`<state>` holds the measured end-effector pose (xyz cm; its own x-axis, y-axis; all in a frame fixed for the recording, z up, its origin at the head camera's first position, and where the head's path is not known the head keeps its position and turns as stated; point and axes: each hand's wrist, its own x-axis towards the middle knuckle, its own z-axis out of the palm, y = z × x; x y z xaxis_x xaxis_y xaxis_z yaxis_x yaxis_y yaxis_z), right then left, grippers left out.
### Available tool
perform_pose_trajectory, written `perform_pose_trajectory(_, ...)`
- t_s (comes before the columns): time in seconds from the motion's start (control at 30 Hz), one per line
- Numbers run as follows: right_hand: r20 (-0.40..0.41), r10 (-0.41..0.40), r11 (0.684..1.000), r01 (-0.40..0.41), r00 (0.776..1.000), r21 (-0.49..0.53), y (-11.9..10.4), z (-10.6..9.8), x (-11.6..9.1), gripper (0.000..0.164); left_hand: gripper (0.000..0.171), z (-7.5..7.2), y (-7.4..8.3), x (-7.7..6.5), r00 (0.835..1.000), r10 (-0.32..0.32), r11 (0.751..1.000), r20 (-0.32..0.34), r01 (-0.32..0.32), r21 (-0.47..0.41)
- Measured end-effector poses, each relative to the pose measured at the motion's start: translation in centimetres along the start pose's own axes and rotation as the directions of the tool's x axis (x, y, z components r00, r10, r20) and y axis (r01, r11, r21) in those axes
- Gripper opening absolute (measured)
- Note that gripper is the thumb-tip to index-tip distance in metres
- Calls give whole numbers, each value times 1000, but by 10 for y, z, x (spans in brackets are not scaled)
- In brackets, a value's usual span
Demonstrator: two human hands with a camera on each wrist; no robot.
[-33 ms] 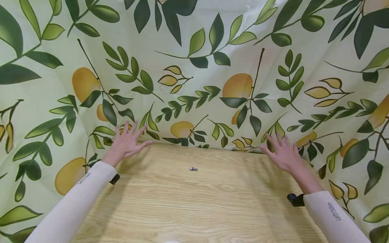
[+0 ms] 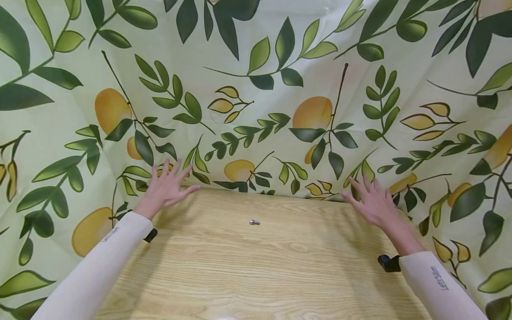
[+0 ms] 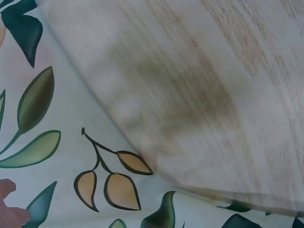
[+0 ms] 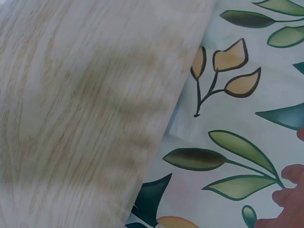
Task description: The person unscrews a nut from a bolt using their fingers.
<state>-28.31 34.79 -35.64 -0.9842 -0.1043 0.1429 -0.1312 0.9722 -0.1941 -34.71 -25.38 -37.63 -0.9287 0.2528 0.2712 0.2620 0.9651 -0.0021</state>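
A small metal screw [image 2: 254,222] with a cylindrical head lies on its side on the wooden table [image 2: 256,271], between the two hands and apart from both. My left hand [image 2: 166,189] is spread over the table's far left corner, its fingers straight and holding nothing. Over the far right corner my right hand [image 2: 372,202] is spread the same way, also holding nothing. Only some fingertips [image 3: 12,206] enter the left wrist view at its lower left edge. At the lower right of the right wrist view, a few fingers [image 4: 289,199] of the right hand show.
A cloth [image 2: 256,53] printed with leaves and orange fruit rises behind the table and along both sides. Dark wrist devices stick out beneath the left cuff [image 2: 150,235] and beside the right cuff [image 2: 389,263]. Shadows of both arms fall across the wood.
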Motion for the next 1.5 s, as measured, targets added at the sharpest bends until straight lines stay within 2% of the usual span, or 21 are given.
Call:
perform_pose_trajectory(0.17,3,9,1000,-9,1000,9,3,-3,-2,82,91,-4,2,2,1000,0,1000,-12,0,-18)
perform_pose_trajectory(0.43,46,19,999,-21,999,43,5,-3,-6,84,91,-5,3,-5,1000,-17,999,22,18,-34)
perform_pose_trajectory(0.63,26,10,994,-12,1000,107,1,4,-13,82,90,-5,7,-9,1000,-15,999,10,15,-34)
perform_pose_trajectory(0.83,-11,-39,993,40,999,107,-11,7,-19,82,91,-8,15,-14,1000,-2,1000,-13,2,-14)
perform_pose_trajectory(0.93,-15,-52,993,53,999,104,-18,5,-22,81,90,-10,21,-16,1000,10,1000,-24,-11,-5)
perform_pose_trajectory(1.1,-23,-77,991,79,997,108,-30,5,-32,80,90,-11,38,-24,999,36,998,-19,-37,-53)
perform_pose_trajectory(1.27,-52,-113,984,119,992,132,-44,10,-41,74,90,-8,57,-33,996,90,993,-25,-92,-79)
perform_pose_trajectory(1.5,-92,-155,971,169,984,167,-63,25,-49,63,82,1,82,-43,982,177,962,-64,-186,-199)
